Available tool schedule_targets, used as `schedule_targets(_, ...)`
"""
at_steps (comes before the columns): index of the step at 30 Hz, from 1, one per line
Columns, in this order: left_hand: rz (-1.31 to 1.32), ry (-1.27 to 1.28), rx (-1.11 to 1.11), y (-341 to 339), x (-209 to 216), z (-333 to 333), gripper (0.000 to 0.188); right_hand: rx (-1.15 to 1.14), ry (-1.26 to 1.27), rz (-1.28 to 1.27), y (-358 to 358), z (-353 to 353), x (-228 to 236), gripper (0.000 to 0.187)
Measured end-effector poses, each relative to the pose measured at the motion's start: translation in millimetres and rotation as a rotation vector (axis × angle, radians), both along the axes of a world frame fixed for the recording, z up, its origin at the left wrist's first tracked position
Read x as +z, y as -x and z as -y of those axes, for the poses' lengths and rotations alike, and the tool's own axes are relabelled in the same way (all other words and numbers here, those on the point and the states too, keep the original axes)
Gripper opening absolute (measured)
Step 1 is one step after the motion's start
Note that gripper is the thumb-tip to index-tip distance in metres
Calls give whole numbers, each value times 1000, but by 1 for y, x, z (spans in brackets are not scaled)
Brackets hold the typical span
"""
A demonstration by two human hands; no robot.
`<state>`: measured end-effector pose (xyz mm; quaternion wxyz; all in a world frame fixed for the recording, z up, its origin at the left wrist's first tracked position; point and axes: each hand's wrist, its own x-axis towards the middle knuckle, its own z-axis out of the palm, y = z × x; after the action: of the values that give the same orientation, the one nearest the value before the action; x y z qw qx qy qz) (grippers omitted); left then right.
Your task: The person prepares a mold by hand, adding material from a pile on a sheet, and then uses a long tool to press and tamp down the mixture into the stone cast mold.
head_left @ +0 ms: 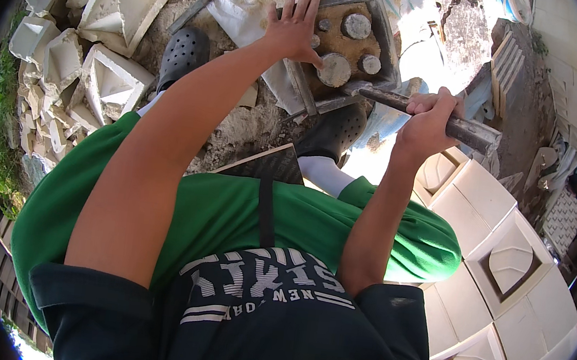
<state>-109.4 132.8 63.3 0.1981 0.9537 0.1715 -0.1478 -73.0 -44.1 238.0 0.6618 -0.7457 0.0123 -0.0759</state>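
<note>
A grey, crusted rectangular mould box [304,96] lies in front of me, with sandy brown material inside. Several round grey plugs of different sizes stand up from that fill, among them a large plug [334,70] and another plug [356,26] farther off. My left hand [294,29] rests at the box's left side, fingers spread, its thumb close to the large plug. In my right hand [433,125] is a long grey bar [472,134], caked with pale residue. The bar's thin end reaches over the box's near right corner; whether they touch I cannot tell.
Broken white hollow blocks [125,7] are heaped at the left. Cream blocks with leaf-shaped recesses [501,262] are stacked at the right. A white sack [239,17] lies by the box, and my dark clogs [184,55] flank it. Pale slats [505,69] stand at the far right.
</note>
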Motion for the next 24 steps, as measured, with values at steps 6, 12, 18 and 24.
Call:
schedule_targets(6, 17, 9, 17, 1, 4, 2, 142, 9, -25, -18, 18, 2, -8, 24)
schedule_targets(12, -2, 29, 20, 2, 6, 6, 141, -59, -74, 64, 33, 6, -16, 25)
schedule_targets(18, -8, 37, 30, 2, 9, 2, 141, 9, -196, 163, 41, 14, -11, 23)
schedule_targets(24, 2, 27, 39, 2, 7, -2, 142, 80, -356, 94, 43, 20, 7, 27)
